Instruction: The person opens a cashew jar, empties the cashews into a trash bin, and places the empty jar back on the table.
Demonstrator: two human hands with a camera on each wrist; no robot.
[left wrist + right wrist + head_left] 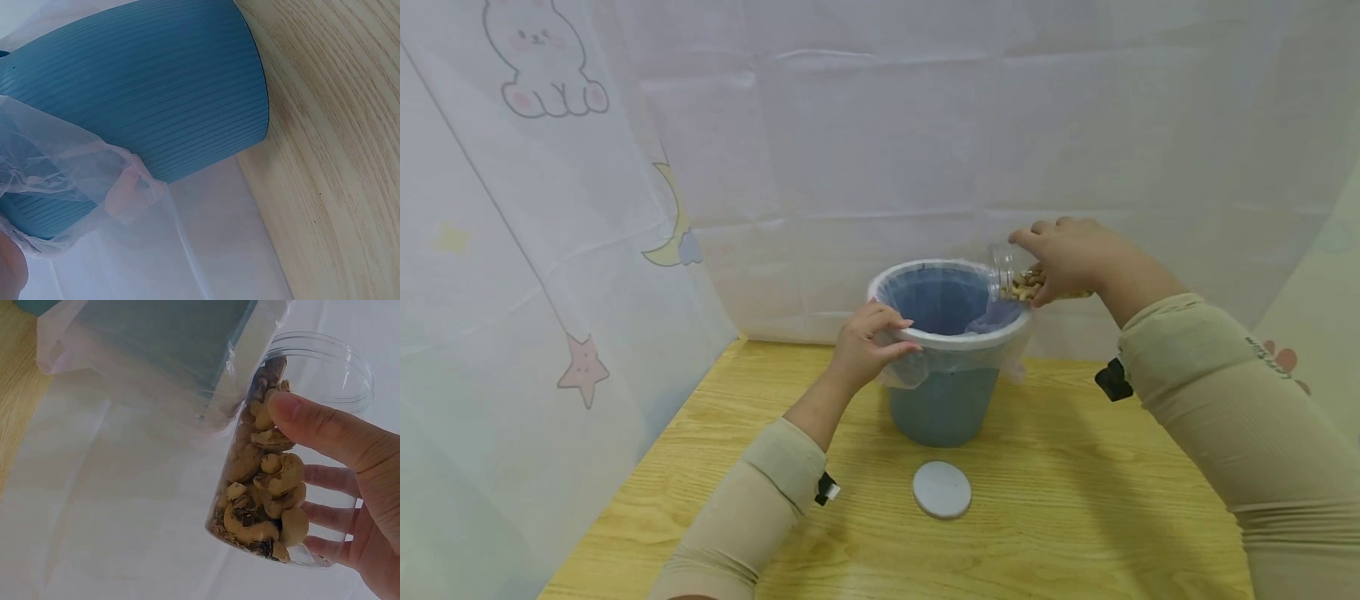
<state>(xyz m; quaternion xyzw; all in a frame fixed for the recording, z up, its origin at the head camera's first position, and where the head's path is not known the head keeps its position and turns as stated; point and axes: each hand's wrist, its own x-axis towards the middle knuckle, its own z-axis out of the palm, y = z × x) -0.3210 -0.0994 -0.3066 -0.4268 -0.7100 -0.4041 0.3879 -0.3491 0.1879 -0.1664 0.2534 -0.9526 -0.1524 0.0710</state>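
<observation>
A blue trash can [943, 404] with a white rim stands on the table, lined with a thin translucent plastic bag [75, 156] folded over its edge. My left hand [867, 342] grips the near left side of the rim, fingers over the edge and thumb outside; only a fingertip shows in the left wrist view. My right hand [1071, 257] holds a clear jar [331, 362] tipped on its side, its open mouth at the can's right rim. Cashews and other nuts [269, 481] lie along the jar's lower side. In front of the can lies a round white lid [942, 489].
The wood-grain table [850, 550] carries the can and the lid. A pale cloth backdrop [850, 167] with cartoon prints hangs close behind the can and along the left side.
</observation>
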